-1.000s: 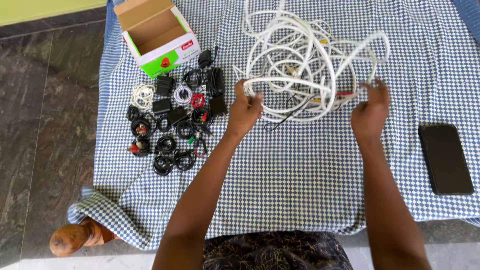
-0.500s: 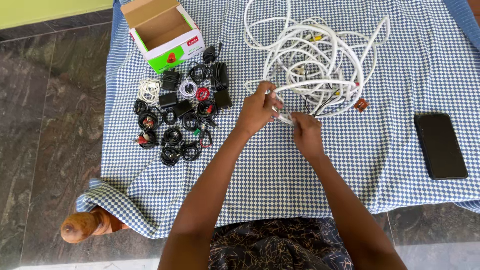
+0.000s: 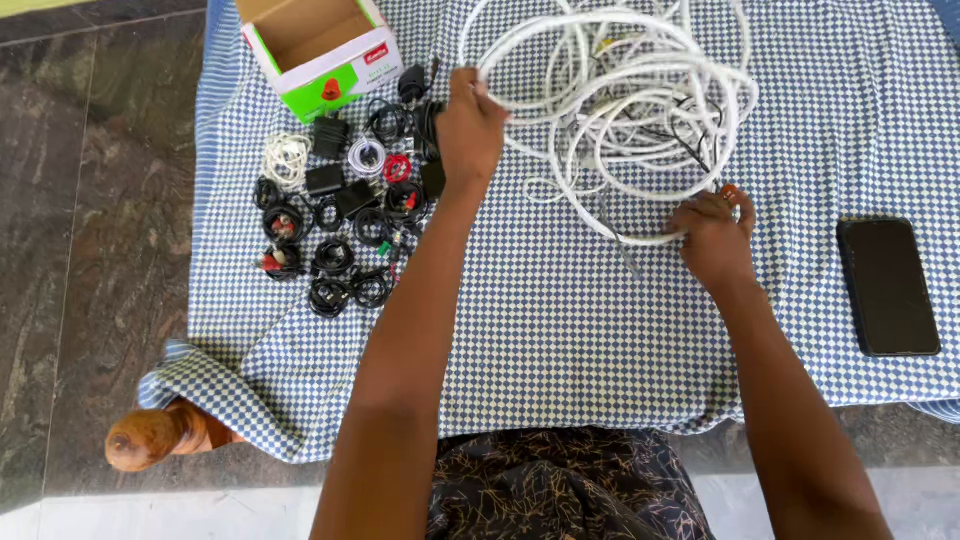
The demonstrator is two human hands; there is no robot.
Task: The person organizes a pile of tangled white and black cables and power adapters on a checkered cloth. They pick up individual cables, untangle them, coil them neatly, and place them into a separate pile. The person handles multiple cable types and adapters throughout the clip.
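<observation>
A big tangle of white cable (image 3: 620, 100) lies on the blue-and-white checked cloth (image 3: 560, 320). My left hand (image 3: 470, 130) grips a loop of this cable at its left side, lifted above the cloth. Near the tangle's lower right edge, my right hand (image 3: 712, 235) pinches another strand, beside a small orange-brown connector (image 3: 729, 190). Thin black wires run through the middle of the tangle.
Several small coiled cables and black adapters (image 3: 345, 225) lie in rows at the left. An open green-and-white cardboard box (image 3: 320, 60) stands at the back left. A black phone (image 3: 888, 285) lies at the right. A wooden leg (image 3: 150, 440) shows below the cloth's corner.
My hands, close together half a second ago, have spread apart. The left went up and left with a loop; the right went right to the tangle's lower edge.
</observation>
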